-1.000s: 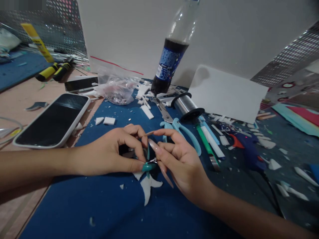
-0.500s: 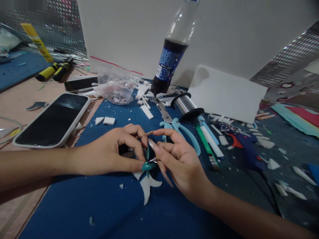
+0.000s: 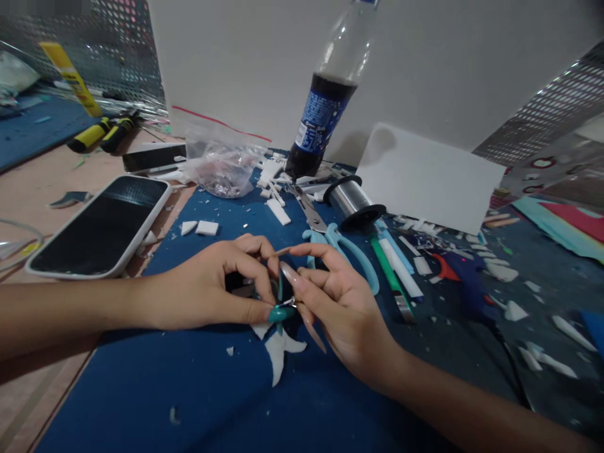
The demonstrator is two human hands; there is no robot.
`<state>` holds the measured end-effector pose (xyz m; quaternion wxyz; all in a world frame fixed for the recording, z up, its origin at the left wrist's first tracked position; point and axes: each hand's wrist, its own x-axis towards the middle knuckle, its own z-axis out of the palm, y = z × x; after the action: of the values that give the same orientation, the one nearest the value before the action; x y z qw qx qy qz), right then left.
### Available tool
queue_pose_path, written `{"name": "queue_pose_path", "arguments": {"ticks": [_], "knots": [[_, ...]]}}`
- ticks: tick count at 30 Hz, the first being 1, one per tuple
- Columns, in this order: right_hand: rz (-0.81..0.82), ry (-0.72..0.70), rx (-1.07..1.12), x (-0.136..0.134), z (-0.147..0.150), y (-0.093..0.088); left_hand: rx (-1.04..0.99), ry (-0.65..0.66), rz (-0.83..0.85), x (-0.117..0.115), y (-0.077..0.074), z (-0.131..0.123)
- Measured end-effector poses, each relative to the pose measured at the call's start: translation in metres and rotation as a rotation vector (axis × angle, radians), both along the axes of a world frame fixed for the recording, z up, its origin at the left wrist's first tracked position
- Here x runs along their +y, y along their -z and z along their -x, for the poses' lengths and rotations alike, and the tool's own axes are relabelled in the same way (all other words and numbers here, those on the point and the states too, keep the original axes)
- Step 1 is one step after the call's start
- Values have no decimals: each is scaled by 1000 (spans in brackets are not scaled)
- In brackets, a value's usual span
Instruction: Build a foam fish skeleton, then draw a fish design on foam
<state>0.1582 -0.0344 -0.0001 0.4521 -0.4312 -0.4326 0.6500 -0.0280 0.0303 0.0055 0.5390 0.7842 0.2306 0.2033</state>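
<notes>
My left hand (image 3: 231,283) is closed in a pinch, its long teal thumbnail over a small work that the fingers mostly hide. Just below the thumbnail shows a white tail-shaped piece (image 3: 279,355) with two curved points; I cannot tell whether it is held or rests on the mat. My right hand (image 3: 342,308), with long pinkish nails, meets the left one, its thumb and fingers pinched around a tiny silvery piece (image 3: 290,302). Light blue scissors (image 3: 352,251) lie partly open just behind the right hand.
Behind the hands stand a cola bottle (image 3: 325,119) and a wire spool (image 3: 353,202). A zip bag (image 3: 221,163) and a phone (image 3: 101,226) are to the left. On the right lie a green-handled tool (image 3: 387,267), a blue glue gun (image 3: 467,283) and white scraps on the blue mat (image 3: 189,390).
</notes>
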Motion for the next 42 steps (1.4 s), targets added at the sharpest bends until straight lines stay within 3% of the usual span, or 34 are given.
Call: {"name": "queue_pose_path", "arguments": {"ticks": [42], "knots": [[14, -9, 2, 0, -1, 0, 6, -3, 11, -1, 0, 1]]}}
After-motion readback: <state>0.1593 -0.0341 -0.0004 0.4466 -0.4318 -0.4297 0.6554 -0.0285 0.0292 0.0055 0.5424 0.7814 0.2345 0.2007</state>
